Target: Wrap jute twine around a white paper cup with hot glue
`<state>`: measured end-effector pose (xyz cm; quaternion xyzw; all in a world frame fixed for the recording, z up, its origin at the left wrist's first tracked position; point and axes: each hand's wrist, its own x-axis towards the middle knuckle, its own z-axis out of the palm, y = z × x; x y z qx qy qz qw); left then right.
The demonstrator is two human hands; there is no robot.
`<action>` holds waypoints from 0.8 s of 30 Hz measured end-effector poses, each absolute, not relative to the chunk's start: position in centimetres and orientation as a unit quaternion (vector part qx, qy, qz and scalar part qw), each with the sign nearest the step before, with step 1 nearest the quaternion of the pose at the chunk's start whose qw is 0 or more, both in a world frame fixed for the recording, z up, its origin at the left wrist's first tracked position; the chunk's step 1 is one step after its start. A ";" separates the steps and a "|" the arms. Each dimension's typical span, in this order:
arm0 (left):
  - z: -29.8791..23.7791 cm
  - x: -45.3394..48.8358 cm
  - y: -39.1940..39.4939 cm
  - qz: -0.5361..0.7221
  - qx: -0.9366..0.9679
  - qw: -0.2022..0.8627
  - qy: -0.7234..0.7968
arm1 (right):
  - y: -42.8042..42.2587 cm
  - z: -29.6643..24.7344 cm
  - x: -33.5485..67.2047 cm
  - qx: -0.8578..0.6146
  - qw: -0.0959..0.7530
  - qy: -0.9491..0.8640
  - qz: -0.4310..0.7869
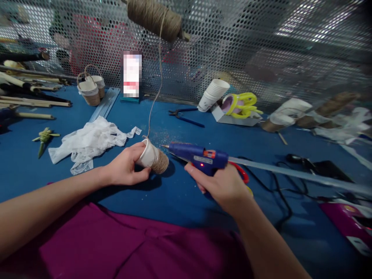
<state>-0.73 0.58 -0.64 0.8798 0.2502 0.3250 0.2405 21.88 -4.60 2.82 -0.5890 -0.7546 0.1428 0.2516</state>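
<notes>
My left hand [129,166] is closed around a white paper cup [148,154], tilted on its side with its mouth toward the upper left. Twine [160,162] is wound around the cup's lower part, and a strand runs up from the cup to the twine spool [154,17]. In my right hand [221,184] is a blue hot glue gun [200,155], its small light glowing red. Its nozzle points left, close to the cup but apart from it. A long clear glue stick [290,172] sticks out of the gun's back. Red-handled scissors [242,172] show partly behind my right hand.
White lace [93,141] lies left of the cup, near two twine-wrapped cups with handles [89,93]. Pliers [187,116], stacked paper cups [213,95] and a box with yellow-handled scissors [240,112] stand at the back. Black cables [279,193] lie at right. A perforated metal screen [247,50] closes the back.
</notes>
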 end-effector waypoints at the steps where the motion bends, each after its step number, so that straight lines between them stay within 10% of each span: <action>1: -0.6 -0.7 0.6 0.330 0.881 0.237 0.243 | -4.4 2.8 21.8 -0.609 0.271 -0.722 0.184; 5: -0.7 -0.7 0.5 0.348 0.878 0.228 0.236 | -3.0 2.5 22.3 -0.675 0.351 -0.601 0.244; 24: -0.1 0.0 -0.6 0.364 0.895 0.207 0.153 | 1.1 1.7 21.2 -0.712 0.224 -0.657 0.105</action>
